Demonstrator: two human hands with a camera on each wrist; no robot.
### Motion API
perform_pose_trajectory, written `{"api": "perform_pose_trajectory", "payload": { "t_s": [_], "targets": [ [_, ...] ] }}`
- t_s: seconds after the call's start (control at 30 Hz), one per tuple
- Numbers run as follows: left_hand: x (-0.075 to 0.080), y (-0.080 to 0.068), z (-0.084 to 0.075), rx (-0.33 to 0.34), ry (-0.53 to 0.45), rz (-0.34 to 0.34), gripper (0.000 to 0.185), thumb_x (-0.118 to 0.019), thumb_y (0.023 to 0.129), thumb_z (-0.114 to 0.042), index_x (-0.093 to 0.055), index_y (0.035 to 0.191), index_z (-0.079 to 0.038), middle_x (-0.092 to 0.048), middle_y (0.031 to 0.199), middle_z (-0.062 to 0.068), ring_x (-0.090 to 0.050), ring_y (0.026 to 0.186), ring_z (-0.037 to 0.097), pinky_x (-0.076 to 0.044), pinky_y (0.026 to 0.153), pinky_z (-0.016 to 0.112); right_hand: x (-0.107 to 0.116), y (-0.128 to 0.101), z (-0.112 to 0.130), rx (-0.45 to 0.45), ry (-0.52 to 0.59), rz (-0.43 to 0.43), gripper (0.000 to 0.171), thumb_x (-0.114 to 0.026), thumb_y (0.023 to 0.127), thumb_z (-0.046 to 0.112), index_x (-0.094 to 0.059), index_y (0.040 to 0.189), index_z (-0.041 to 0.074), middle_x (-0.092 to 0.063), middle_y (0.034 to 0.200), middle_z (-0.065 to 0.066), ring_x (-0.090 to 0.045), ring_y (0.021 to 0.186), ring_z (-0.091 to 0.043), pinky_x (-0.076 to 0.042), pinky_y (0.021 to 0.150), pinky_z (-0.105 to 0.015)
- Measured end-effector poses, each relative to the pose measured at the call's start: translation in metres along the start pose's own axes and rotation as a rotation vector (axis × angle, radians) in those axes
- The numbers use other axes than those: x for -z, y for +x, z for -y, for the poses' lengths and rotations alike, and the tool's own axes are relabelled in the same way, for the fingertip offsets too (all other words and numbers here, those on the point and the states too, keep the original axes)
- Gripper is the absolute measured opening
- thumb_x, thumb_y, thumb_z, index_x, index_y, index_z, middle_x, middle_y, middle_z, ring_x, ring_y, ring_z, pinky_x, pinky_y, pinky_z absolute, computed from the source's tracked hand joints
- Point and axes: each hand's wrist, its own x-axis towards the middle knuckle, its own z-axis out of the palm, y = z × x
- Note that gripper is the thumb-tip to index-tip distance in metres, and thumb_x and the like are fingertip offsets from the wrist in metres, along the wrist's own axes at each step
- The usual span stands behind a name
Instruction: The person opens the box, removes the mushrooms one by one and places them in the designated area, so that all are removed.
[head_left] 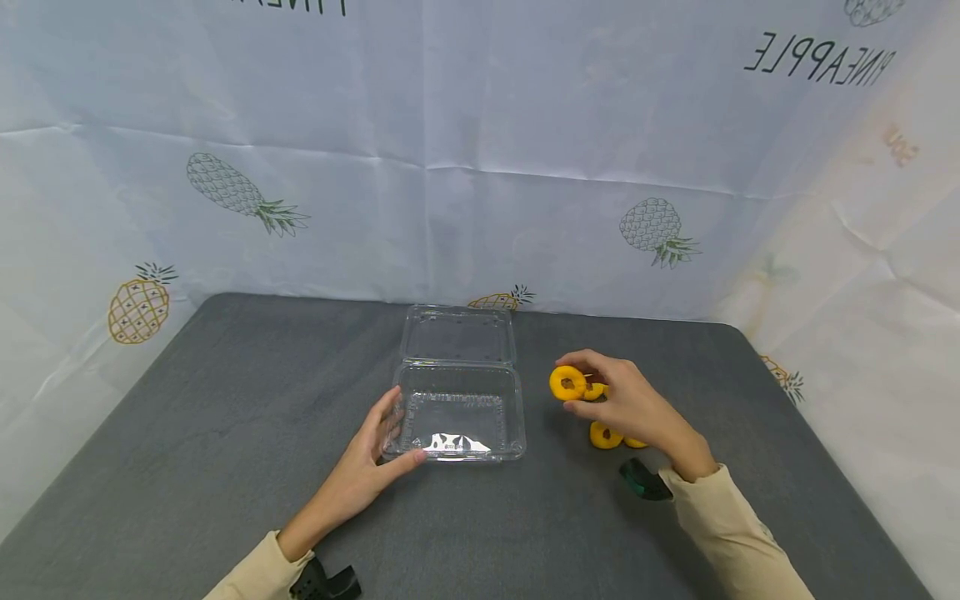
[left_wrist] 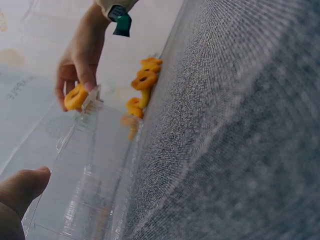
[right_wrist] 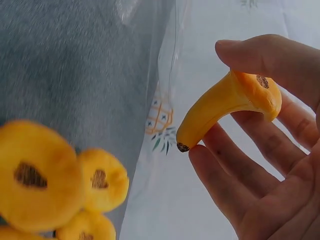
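My right hand (head_left: pixel 637 408) pinches a yellow artificial mushroom (head_left: pixel 557 385) between thumb and fingers, raised over the table right of the box. In the right wrist view the mushroom (right_wrist: pixel 210 111) shows a curved stem with a dark tip and a brown patch on its cap. More yellow mushrooms (head_left: pixel 602 436) lie on the table below that hand, partly covered by it. A clear plastic clamshell box (head_left: pixel 457 417) stands with its lid tilted back. My left hand (head_left: pixel 360 471) rests around its front left corner, fingers along the side and the thumb (left_wrist: pixel 27 185) at the front edge.
A dark grey cloth (head_left: pixel 187 467) covers the table. The box's transparent lid (head_left: pixel 459 337) extends toward the back edge. Behind the table hangs a white curtain (head_left: pixel 480 233) printed with pineapples. Dark straps (head_left: pixel 326 581) sit at both wrists.
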Motion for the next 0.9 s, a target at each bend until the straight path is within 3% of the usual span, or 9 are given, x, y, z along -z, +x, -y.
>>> {"api": "perform_pose_trajectory", "payload": {
  "t_s": [0.67, 0.9],
  "targets": [
    [-0.001, 0.000, 0.000, -0.010, -0.007, 0.002, 0.092, -0.072, 0.092, -0.024, -0.011, 0.159, -0.013, -0.011, 0.166, 0.020, -0.022, 0.150, 0.044, -0.027, 0.120, 0.055, 0.025, -0.023, -0.036, -0.042, -0.051, -0.051, 0.050, -0.079, 0.084, 0.006, -0.058, 0.129, 0.005, -0.065, 0.125, -0.014, -0.065, 0.108, -0.031, -0.056, 0.095, -0.049],
    [-0.001, 0.000, -0.001, -0.008, -0.002, 0.001, 0.092, -0.072, 0.092, -0.024, -0.011, 0.159, -0.012, -0.011, 0.166, 0.020, -0.022, 0.150, 0.044, -0.027, 0.120, 0.056, 0.030, -0.028, -0.042, -0.024, -0.119, -0.070, 0.050, -0.079, 0.083, 0.006, -0.059, 0.128, 0.007, -0.066, 0.123, -0.012, -0.066, 0.103, -0.030, -0.057, 0.090, -0.049]
  ]
}}
